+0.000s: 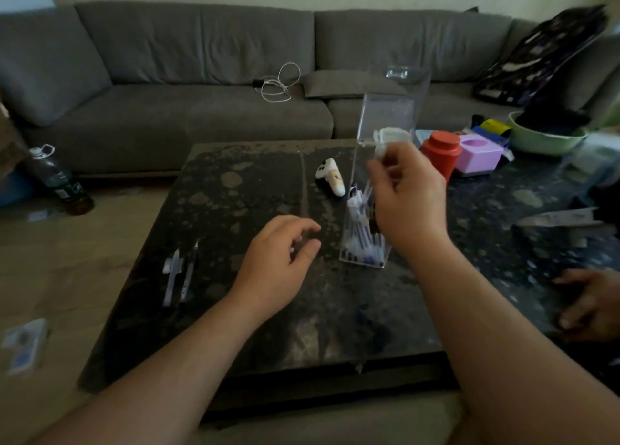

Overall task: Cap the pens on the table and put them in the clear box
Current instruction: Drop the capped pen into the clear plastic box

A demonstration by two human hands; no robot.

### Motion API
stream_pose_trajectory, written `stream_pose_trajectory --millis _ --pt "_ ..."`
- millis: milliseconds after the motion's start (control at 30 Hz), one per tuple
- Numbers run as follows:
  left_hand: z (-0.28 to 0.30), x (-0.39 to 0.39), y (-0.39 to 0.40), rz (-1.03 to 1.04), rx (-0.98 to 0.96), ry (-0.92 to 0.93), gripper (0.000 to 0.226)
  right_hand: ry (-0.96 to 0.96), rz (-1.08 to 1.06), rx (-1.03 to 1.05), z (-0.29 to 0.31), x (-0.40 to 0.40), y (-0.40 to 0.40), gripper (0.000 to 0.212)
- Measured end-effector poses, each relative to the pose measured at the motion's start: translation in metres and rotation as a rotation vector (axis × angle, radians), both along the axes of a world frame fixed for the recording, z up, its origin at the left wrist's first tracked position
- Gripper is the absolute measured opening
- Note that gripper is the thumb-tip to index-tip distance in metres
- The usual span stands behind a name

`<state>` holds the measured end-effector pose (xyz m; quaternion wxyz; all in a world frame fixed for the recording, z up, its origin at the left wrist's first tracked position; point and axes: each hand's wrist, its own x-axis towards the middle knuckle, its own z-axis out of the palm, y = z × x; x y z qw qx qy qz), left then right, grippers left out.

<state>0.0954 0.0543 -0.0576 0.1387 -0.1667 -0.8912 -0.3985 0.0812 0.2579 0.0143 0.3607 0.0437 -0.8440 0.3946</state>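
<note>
A tall clear box (pixel 385 116) stands on the dark table (pixel 235 203) with its lid tipped up at the back. Several capped blue pens (pixel 362 243) lie in its bottom. My right hand (pixel 409 200) is raised at the box's open top, its fingers pinched on a pale pen (pixel 369 189) that is blurred and points down into the box. My left hand (pixel 278 260) hovers low over the table just left of the box, fingers loosely curled and empty. Two more pens (pixel 181 273) lie side by side near the table's left edge, one with a loose cap beside it.
A white toy-like object (pixel 332 176) lies behind the box. A red jar (pixel 439 153), a purple container (pixel 479 156) and a green bowl (pixel 543 139) stand at the back right. Another person's hand (pixel 590 300) rests on the table's right side. A bottle (pixel 60 179) stands on the floor at the left.
</note>
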Motion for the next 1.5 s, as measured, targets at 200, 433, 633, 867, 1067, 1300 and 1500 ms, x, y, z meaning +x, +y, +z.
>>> stream_pose_trajectory --millis 200,433,633,867,1067,1300,1500 --pt "-0.004 0.001 0.022 -0.028 -0.046 0.009 0.027 -0.118 -0.034 0.184 -0.028 -0.003 0.017 0.006" --pt "-0.011 0.007 0.043 -0.064 -0.049 0.033 0.027 -0.138 -0.09 0.293 -0.038 -0.008 0.017 0.033" --pt "-0.016 0.009 0.041 -0.068 -0.084 0.019 0.025 -0.127 -0.209 0.558 -0.049 -0.012 0.017 0.025" --pt "-0.009 0.0 0.02 -0.011 -0.15 0.005 0.026 0.003 -0.118 0.492 -0.046 -0.003 -0.006 0.023" --pt "-0.01 -0.023 -0.043 0.265 -0.317 -0.055 0.018 -0.207 0.288 0.452 -0.058 0.009 -0.06 0.027" --pt "-0.029 -0.032 -0.15 0.571 -0.427 -0.216 0.03 -0.455 0.483 0.527 -0.081 0.001 -0.106 0.028" --pt "-0.035 -0.039 -0.172 0.558 -0.555 -0.352 0.035 -0.561 0.54 0.577 -0.085 0.0 -0.129 0.033"
